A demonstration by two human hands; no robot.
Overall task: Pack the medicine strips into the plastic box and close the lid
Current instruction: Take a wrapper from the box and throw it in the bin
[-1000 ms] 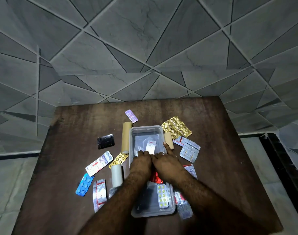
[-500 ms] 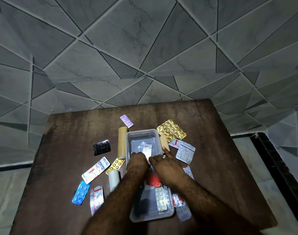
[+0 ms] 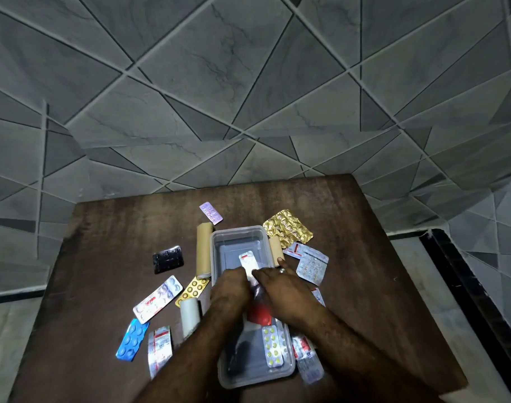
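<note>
A clear plastic box [image 3: 236, 237] stands open at the table's middle, and a second clear shallow part [image 3: 254, 373], lid or tray, lies just nearer to me. My left hand [image 3: 231, 289] and my right hand [image 3: 280, 289] meet over the box's near edge, both pinching a white strip with a red mark [image 3: 248, 264] that tilts up into the box. A red strip [image 3: 258, 314] and a yellow-pill strip [image 3: 273, 347] lie on the near part. Loose around it lie gold [image 3: 287, 228], purple [image 3: 210, 213], black [image 3: 168, 259], blue [image 3: 132, 339] and silver [image 3: 312, 264] strips.
A tan cardboard roll [image 3: 204, 248] lies against the box's left side, and a white roll [image 3: 190, 317] sits nearer me. The brown wooden table [image 3: 103, 257] backs onto a grey tiled wall [image 3: 248, 97]. Floor drops off at its left and right edges.
The white strip has risen between my fingers and tilts further into the box. Both hands have shifted slightly away from me. The view has tipped upward.
</note>
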